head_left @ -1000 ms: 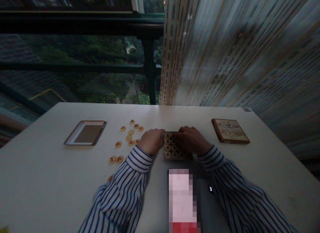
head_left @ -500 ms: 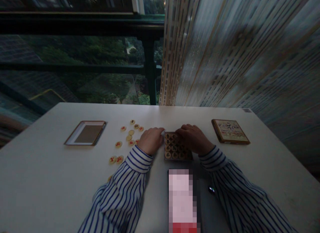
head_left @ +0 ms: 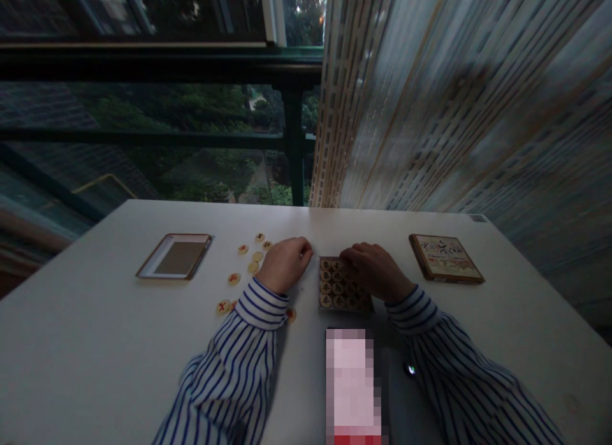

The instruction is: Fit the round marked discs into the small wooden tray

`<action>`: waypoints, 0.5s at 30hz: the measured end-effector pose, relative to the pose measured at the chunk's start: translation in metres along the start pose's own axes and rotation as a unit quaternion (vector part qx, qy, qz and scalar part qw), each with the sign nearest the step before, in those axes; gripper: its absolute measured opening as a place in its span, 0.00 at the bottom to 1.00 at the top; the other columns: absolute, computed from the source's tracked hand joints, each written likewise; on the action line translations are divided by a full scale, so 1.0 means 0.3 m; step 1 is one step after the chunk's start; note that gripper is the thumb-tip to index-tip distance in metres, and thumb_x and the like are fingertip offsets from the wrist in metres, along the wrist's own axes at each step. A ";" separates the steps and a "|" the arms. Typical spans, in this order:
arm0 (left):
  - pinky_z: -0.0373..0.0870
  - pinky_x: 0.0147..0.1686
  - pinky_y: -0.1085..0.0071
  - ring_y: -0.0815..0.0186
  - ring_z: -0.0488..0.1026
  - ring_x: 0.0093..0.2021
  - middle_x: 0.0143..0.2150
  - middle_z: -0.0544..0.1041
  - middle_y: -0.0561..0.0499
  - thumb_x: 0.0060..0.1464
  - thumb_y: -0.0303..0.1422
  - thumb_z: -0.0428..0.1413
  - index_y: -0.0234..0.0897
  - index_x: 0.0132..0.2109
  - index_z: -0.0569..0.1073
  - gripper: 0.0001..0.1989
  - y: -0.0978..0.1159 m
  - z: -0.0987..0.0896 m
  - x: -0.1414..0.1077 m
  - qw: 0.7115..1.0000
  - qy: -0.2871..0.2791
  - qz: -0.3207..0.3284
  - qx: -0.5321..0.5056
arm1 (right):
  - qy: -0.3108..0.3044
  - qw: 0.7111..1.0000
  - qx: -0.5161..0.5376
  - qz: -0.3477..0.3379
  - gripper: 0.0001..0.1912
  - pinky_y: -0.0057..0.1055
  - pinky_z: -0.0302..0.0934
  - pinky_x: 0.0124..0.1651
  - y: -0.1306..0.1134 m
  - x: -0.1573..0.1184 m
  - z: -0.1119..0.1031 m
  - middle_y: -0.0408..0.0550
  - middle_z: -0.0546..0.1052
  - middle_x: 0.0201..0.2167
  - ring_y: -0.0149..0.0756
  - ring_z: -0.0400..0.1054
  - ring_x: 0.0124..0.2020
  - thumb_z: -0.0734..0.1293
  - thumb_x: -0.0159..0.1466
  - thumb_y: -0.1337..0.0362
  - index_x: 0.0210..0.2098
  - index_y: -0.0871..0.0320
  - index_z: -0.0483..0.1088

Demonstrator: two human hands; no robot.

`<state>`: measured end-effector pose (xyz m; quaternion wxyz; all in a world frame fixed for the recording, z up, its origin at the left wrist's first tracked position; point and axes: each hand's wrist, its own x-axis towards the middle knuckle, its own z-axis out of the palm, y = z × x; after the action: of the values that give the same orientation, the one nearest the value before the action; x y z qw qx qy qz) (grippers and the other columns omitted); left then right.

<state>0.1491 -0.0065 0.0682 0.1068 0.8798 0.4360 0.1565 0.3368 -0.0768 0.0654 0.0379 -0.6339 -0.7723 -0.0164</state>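
The box (head_left: 347,312) is best held steady while discs (head_left: 326,301) are pressed flat; whether the right hand's (head_left: 377,269) or the curled left hand's (head_left: 284,263) fingers grasp anything cannot be told.

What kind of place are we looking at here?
Probably a home's balcony or a window-side room, though I can't be certain: a green railing has trees beyond it, a patterned curtain hangs alongside, and a white table stands close by.

white table (head_left: 109,343) | green railing (head_left: 294,145) beyond | greenery (head_left: 201,110) outside | striped curtain (head_left: 430,113), right | pixelated screen (head_left: 352,381), near side
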 end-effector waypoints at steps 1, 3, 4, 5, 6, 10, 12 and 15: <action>0.64 0.35 0.71 0.65 0.71 0.36 0.35 0.76 0.49 0.55 0.34 0.47 0.37 0.35 0.72 0.10 -0.005 -0.011 0.000 1.000 0.003 -0.004 -0.005 | 0.001 1.000 0.003 -0.001 0.12 0.29 0.48 0.36 -0.002 -0.001 -0.005 0.49 0.73 0.33 0.34 0.64 0.36 0.55 0.64 0.64 0.36 0.58 0.69; 0.65 0.35 0.71 0.65 0.71 0.36 0.35 0.76 0.49 0.55 0.34 0.47 0.37 0.36 0.72 0.10 -0.014 -0.038 -0.002 1.000 0.007 -0.012 -0.013 | 0.009 1.000 0.010 -0.004 0.11 0.29 0.49 0.37 -0.006 -0.003 -0.012 0.49 0.73 0.33 0.34 0.64 0.36 0.56 0.64 0.65 0.35 0.58 0.69; 0.65 0.35 0.72 0.65 0.72 0.36 0.35 0.76 0.50 0.55 0.34 0.47 0.37 0.36 0.72 0.10 -0.019 -0.051 -0.003 1.000 0.009 -0.017 -0.016 | 0.016 1.000 0.015 -0.005 0.11 0.29 0.50 0.38 -0.006 -0.004 -0.014 0.48 0.73 0.33 0.34 0.64 0.37 0.56 0.64 0.64 0.35 0.58 0.69; 0.65 0.35 0.72 0.65 0.72 0.36 0.35 0.76 0.50 0.54 0.34 0.47 0.37 0.36 0.72 0.10 -0.026 -0.064 -0.005 1.000 0.012 -0.022 -0.018 | 0.023 1.000 0.020 -0.005 0.11 0.29 0.50 0.38 -0.005 -0.004 -0.014 0.48 0.73 0.33 0.34 0.64 0.37 0.56 0.64 0.64 0.36 0.58 0.70; 0.65 0.35 0.72 0.65 0.72 0.36 0.35 0.76 0.50 0.54 0.34 0.47 0.37 0.37 0.72 0.10 -0.036 -0.076 -0.006 0.999 0.015 -0.027 -0.019 | 0.030 0.999 0.026 -0.005 0.11 0.29 0.51 0.39 -0.003 -0.004 -0.012 0.49 0.73 0.34 0.34 0.64 0.38 0.56 0.64 0.63 0.37 0.58 0.70; 0.66 0.36 0.72 0.65 0.72 0.37 0.37 0.76 0.49 0.54 0.35 0.47 0.37 0.39 0.72 0.12 -0.107 -0.101 -0.004 0.999 0.021 -0.048 -0.014 | 0.044 0.998 0.038 -0.010 0.13 0.29 0.53 0.41 0.007 0.005 0.002 0.50 0.74 0.36 0.34 0.65 0.40 0.56 0.64 0.63 0.41 0.58 0.69; 0.66 0.37 0.71 0.64 0.72 0.38 0.38 0.76 0.48 0.53 0.35 0.48 0.37 0.41 0.72 0.12 -0.161 -0.100 0.004 0.998 0.027 -0.061 -0.004 | 0.047 0.998 0.042 -0.016 0.13 0.29 0.54 0.42 0.009 0.016 0.009 0.50 0.74 0.36 0.34 0.65 0.40 0.56 0.64 0.63 0.41 0.58 0.69; 0.66 0.40 0.69 0.62 0.72 0.40 0.39 0.76 0.47 0.51 0.35 0.49 0.35 0.42 0.72 0.14 -0.246 -0.086 0.021 0.996 0.041 -0.079 0.018 | 0.050 0.997 0.053 -0.030 0.13 0.30 0.54 0.42 0.003 0.043 0.012 0.50 0.74 0.37 0.35 0.66 0.39 0.57 0.63 0.64 0.41 0.59 0.69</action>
<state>0.0890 0.0439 0.0692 0.0850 0.8371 0.5112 0.1752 0.3352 -0.0637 0.0629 0.1093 -0.6063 -0.7876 -0.0079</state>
